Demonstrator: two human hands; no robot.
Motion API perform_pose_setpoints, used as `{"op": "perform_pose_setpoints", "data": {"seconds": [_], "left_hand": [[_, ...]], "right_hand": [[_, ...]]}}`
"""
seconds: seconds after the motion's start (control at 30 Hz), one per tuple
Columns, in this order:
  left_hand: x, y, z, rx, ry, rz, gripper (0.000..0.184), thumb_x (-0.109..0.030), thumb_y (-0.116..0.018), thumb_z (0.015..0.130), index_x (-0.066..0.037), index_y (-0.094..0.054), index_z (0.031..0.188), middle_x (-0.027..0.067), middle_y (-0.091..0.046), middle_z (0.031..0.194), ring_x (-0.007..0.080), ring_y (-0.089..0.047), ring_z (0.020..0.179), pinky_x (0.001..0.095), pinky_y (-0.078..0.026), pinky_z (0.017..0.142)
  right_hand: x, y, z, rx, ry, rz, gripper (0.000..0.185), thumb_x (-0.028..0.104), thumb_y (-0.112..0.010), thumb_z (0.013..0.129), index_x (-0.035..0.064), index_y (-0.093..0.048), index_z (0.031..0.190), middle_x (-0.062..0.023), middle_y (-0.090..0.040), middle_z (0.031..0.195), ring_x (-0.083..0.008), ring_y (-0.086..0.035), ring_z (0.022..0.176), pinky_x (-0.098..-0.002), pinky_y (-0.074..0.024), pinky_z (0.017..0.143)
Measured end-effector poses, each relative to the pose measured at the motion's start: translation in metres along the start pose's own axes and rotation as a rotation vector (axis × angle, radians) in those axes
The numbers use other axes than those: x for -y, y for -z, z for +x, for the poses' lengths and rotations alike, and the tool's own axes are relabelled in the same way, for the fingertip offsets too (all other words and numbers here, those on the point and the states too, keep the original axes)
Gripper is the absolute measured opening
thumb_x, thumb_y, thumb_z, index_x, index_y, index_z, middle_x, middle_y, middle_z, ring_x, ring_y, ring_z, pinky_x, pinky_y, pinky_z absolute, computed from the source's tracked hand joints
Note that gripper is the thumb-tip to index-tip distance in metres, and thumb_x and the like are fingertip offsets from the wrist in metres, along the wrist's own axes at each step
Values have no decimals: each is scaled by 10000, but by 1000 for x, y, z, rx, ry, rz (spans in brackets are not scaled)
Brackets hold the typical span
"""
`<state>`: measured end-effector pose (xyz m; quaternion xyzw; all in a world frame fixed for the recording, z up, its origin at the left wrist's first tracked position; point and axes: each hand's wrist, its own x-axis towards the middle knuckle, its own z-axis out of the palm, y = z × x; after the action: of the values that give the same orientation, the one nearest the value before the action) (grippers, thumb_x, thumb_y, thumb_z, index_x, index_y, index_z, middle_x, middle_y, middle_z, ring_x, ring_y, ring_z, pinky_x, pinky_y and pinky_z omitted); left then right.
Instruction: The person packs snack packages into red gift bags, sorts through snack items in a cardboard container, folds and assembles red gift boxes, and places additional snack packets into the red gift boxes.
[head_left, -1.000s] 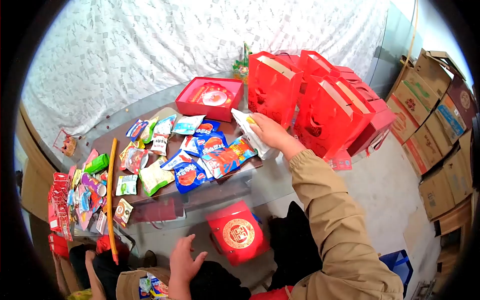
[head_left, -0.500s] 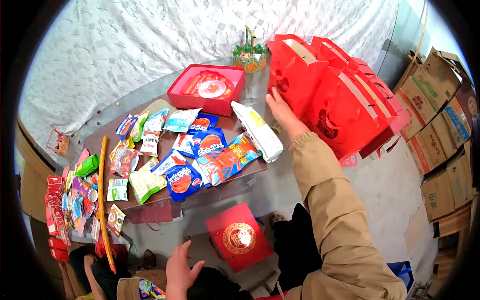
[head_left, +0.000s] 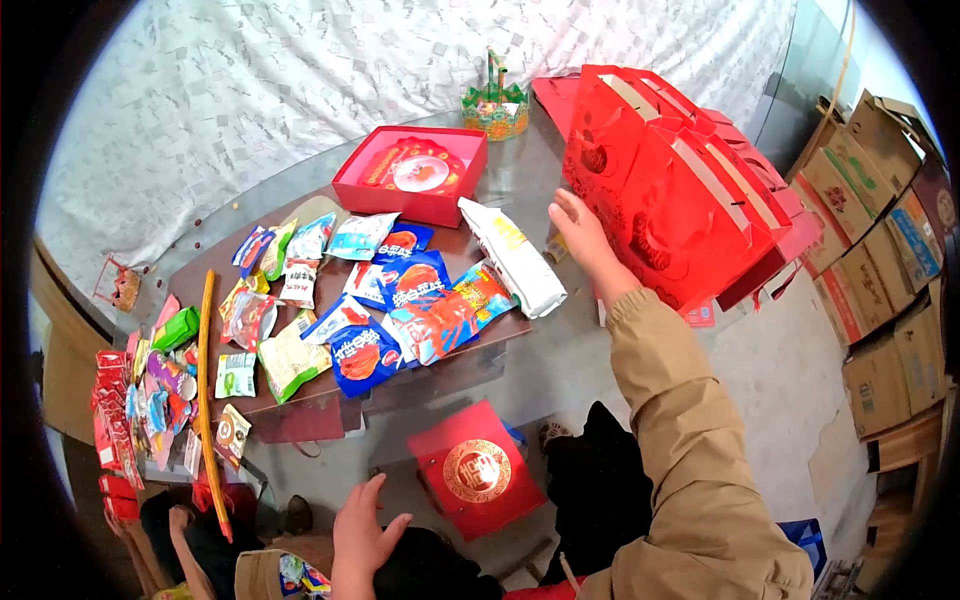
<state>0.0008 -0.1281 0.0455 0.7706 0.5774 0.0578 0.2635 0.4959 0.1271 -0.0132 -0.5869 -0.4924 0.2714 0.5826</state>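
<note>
Several red paper gift bags (head_left: 670,230) stand together at the right end of the table. My right hand (head_left: 586,238) is beside the left face of the nearest bags with its fingers stretched out, holding nothing; whether the fingertips touch the paper I cannot tell. Just left of that hand lies a white snack packet (head_left: 513,258). My left hand (head_left: 366,528) is low in the view, empty, thumb and fingers apart. Close to it, below the table edge, is a red box-like bag (head_left: 480,470) with a round gold emblem.
An open red box (head_left: 410,205) and many snack packets (head_left: 362,355) lie on the table (head_left: 480,365). A long yellow stick (head_left: 206,400) crosses the left side. Behind stands a green basket (head_left: 495,112). Cardboard boxes (head_left: 880,260) are stacked at right. Another person's hand (head_left: 180,520) shows lower left.
The nearest upright gift bags have shifted right, showing a red piece behind them at the left. My right hand has moved slightly right and down. My left hand stays nearly still.
</note>
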Motion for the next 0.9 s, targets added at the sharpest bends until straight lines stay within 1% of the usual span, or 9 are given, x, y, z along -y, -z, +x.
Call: {"op": "perform_pose_setpoints", "data": {"seconds": [0.07,0.2,0.23,0.33,0.37,0.47,0.67,0.83,0.9], "left_hand": [[-2,1,-3,-8,-10,15,678,-276,-783,768,-73,-493,1346,123,-587,1134,283,-642,910,410,-514,791],[7,-2,-8,-41,-35,-11,677,-278,-784,770,-74,-497,1347,123,-596,1113,277,-643,907,400,-520,783],[10,-4,-9,-51,-38,-3,677,-276,-785,770,-73,-497,1348,122,-598,1109,276,-643,902,398,-521,780],[9,-1,-16,-84,-55,-19,672,-269,-786,772,-72,-499,1347,120,-599,1093,276,-642,880,395,-521,770],[8,1,-18,-95,-64,-30,670,-266,-786,773,-72,-499,1347,119,-599,1088,276,-641,872,394,-520,767],[5,5,-24,-97,-47,-21,667,-263,-787,775,-70,-500,1345,116,-596,1071,275,-636,850,392,-519,761],[9,7,-31,-130,-62,-31,654,-279,-783,779,-76,-509,1336,112,-596,1068,272,-632,844,388,-520,759],[11,9,-33,-160,-107,-47,638,-291,-775,785,-79,-514,1328,108,-598,1096,272,-632,865,388,-521,767],[9,11,-33,-150,-100,-51,633,-303,-770,791,-80,-514,1326,110,-598,1111,277,-632,888,392,-521,777]], "right_hand": [[6,2,-23,78,-16,7,609,317,-634,952,4,-433,1435,-208,-527,1387,-282,-532,1256,-392,-443,1026],[22,3,-69,192,17,-189,685,369,-678,901,15,-438,1437,-203,-494,1423,-290,-530,1261,-400,-429,1040],[36,2,-83,206,5,-202,729,403,-698,864,37,-443,1440,-217,-465,1448,-318,-497,1303,-415,-405,1067],[42,-8,-102,214,262,-503,743,425,-702,847,62,-447,1443,-231,-427,1477,-349,-450,1348,-425,-376,1097],[45,-13,-108,221,252,-525,743,421,-710,830,80,-455,1439,-250,-402,1488,-376,-417,1369,-437,-356,1114],[58,-25,-121,231,268,-585,727,417,-716,821,99,-470,1427,-240,-410,1487,-378,-432,1354,-436,-370,1105],[75,-61,-126,361,322,-640,667,391,-716,826,158,-493,1410,-201,-430,1485,-383,-461,1321,-432,-403,1078],[64,-98,-105,386,325,-523,635,268,-705,863,175,-460,1442,-197,-394,1511,-387,-453,1326,-424,-386,1095],[58,-110,-93,404,365,-512,637,273,-708,863,182,-460,1443,-196,-395,1512,-391,-438,1338,-434,-377,1100]]}}
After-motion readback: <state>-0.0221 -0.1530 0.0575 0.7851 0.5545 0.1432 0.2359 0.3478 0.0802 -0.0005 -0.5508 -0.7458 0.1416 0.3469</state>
